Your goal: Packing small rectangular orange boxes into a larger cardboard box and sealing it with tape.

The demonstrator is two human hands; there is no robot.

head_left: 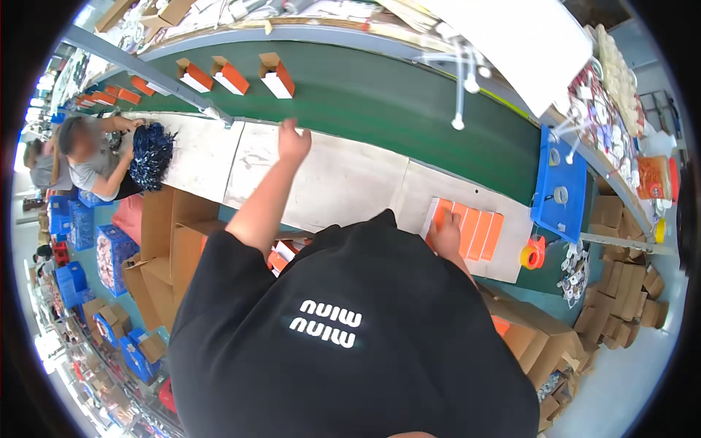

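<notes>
I have the left hand (294,144) stretched out over the far edge of the pale, flat, scuffed surface (332,179) — fingers loosely bent and a little apart, with nothing showing between them. Just beyond it runs the wide green belt (372,102), and there I count three upright orange-and-white cardboard cartons with brown flaps raised, the nearest of them (279,82) just above that hand in my view. Over to the right hand (447,233), and it's on the left end of the row of narrow orange boxes with white sides (485,232), which lie side by side on the surface near its right end; the fingers curl down onto the orange faces, but whether they're pinching one or only resting I can't tell from here. Right of that row, near the corner, I've got an orange-and-yellow ring-shaped roll (534,253), and past it a blue plastic tray (544,208) with pale rolls inside. Below the left forearm, more orange-and-white boxes (280,257) peek out, partly hidden by the black shirt (350,292), close to a large open brown cardboard carton (157,215). Far left — a co-worker in a grey top (106,171) has both hands at a shiny dark-blue tinsel bundle (151,157).
</notes>
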